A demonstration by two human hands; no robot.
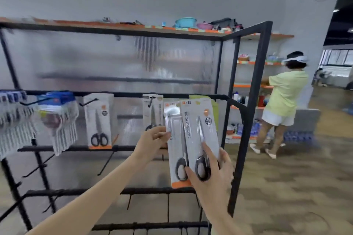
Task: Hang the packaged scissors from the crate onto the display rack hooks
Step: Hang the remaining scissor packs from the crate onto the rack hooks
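Two packaged scissors are held up in front of the black display rack [122,94]. My right hand [212,175] grips the lower end of the front pack [200,129], fingers spread over its black handles. The second pack [174,150] sits just behind and to the left of it. My left hand [152,142] pinches that second pack's left edge at mid height. Hanging on hooks are one scissors pack [99,122] and another [152,110] partly hidden behind the held packs. The crate is out of view.
Blue and white packaged goods [57,118] hang at the rack's left. Bare hooks [107,162] stick out lower down. A person in a yellow shirt [282,101] stands at shelves [250,86] to the right. Bowls [186,22] sit on the top shelf.
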